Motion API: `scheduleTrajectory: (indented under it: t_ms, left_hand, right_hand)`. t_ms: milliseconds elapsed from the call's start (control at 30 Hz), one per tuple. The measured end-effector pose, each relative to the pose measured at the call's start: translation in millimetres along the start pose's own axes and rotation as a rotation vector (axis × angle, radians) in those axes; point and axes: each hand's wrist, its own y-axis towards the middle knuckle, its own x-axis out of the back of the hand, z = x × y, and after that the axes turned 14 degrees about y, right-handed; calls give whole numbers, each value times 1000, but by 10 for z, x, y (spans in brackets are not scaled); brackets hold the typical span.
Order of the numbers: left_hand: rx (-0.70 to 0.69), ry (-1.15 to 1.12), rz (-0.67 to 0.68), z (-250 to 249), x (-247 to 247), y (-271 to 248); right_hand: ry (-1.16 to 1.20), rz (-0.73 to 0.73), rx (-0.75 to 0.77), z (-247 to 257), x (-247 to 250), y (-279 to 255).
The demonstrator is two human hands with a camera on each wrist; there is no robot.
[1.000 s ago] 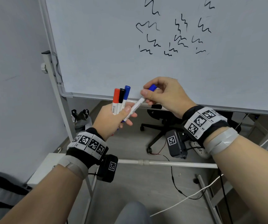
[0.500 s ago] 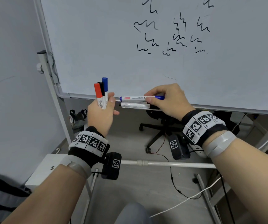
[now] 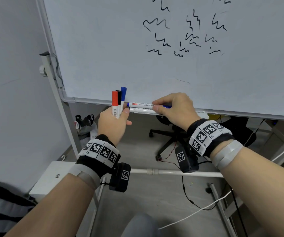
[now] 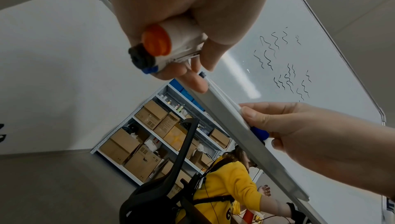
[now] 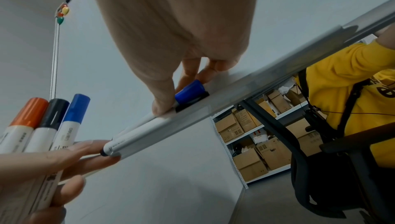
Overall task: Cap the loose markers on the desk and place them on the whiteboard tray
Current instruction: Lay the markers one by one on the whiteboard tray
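1. The left hand point(image 3: 111, 124) is gripping three capped markers upright: red-capped marker point(image 3: 114, 103), black-capped marker point(image 3: 119, 98), blue-capped marker point(image 3: 123, 94).
2. A blue marker point(image 3: 142, 104) is lying along the whiteboard tray point(image 3: 231, 113) near its left end, beside another marker point(image 3: 143, 110).
3. The right hand point(image 3: 175, 108) is pinching that blue marker's cap end.

Both forearms reach forward, each wrist wrapped in a black band with square markers. The left hand point(image 3: 113, 123) is raised, fingers and thumb curled round a bundle it grips upright, its fingertips point(image 5: 94, 156) extended toward the right. The right hand point(image 3: 175, 107) is turned palm down, thumb and fingers pinching.
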Motion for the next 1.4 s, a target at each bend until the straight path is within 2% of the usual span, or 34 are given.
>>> scheduleTrajectory:
  t_ms: [233,467,667,767,867,933,1067,1167,1267,1333,1400]
  left_hand:
    - [-9,13,0,-10,5,-10]
    - [-7,21,2,-10,14,3]
    - [9,21,-80,-101,80,-49]
    - [-45,-79,69,-225,90,-104]
    - [-119,-77,328,-330,42,-181]
    - [-145,-60,451,-405,-6,-243]
    - [-164,-66,527,-503,-128,-320]
    - [-170,-69,537,-530,-231,-338]
    - [-160,-24,455,-554,-335,-326]
    - [-175,-19,373,-595,-419,-318]
    - [-183,-63,334,-678,-504,-337]
  right_hand:
    - [-19,-3,24,19,-43,18]
    - [92,5,-17,53,24,-27]
    - [204,-123,79,194,110,-73]
    - [410,-92,142,334,172,-99]
    - [501,100,144,487,240,-146]
    - [501,179,122,525,299,-188]
    - [621,174,41,457,474,-285]
    - [745,25,-29,370,649,-324]
    - [784,-134,-53,286,858,-388]
    - [692,-130,-49,226,993,-454]
    - [480,-78,-19,141,1132,-515]
